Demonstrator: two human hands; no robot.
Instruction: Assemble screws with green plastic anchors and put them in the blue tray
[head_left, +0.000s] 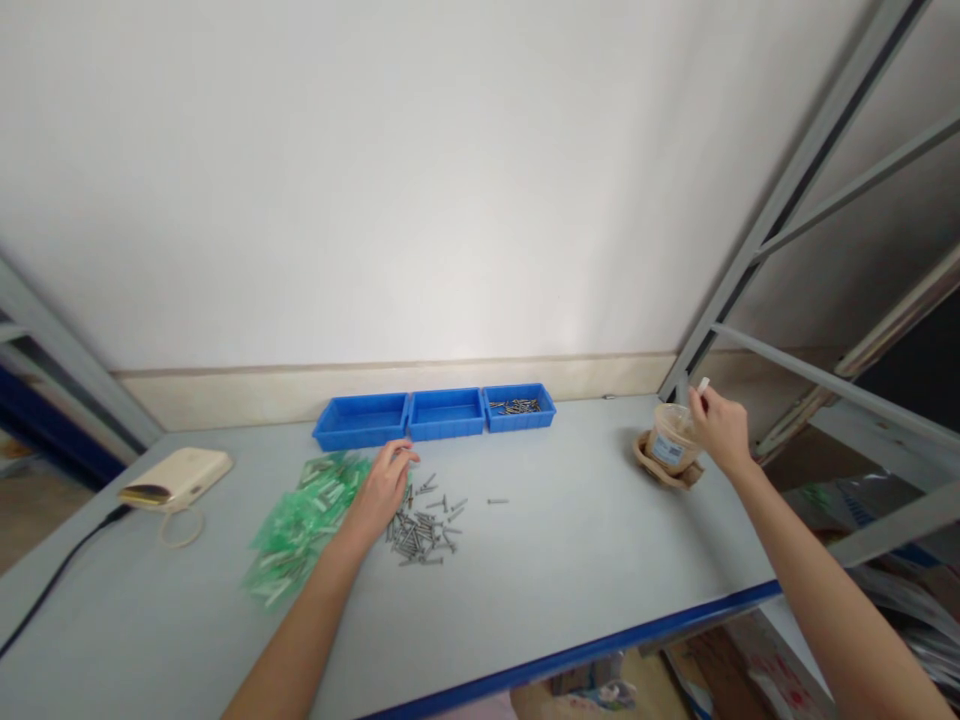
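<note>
My left hand (382, 488) is over the left edge of a pile of grey screws (420, 535), its fingers bent and close together. Whatever may be between those fingertips is too small to make out. Under and beside that wrist lie green plastic bags (300, 525) with pale pieces inside. On the right, my right hand (720, 425) has its fingers closed on a white straw-like stick (703, 384). Just below it stands a clear plastic cup (670, 445) with a label and light brown contents, set in a brown cardboard cup holder (643, 455).
Three blue bins (362, 437) stand in a row along the wall; the right one holds small screws (517, 406). A cream-coloured device (180, 478) with a black cable lies at left. One screw (497, 501) is apart from the pile. A grey metal frame (757, 250) rises at right.
</note>
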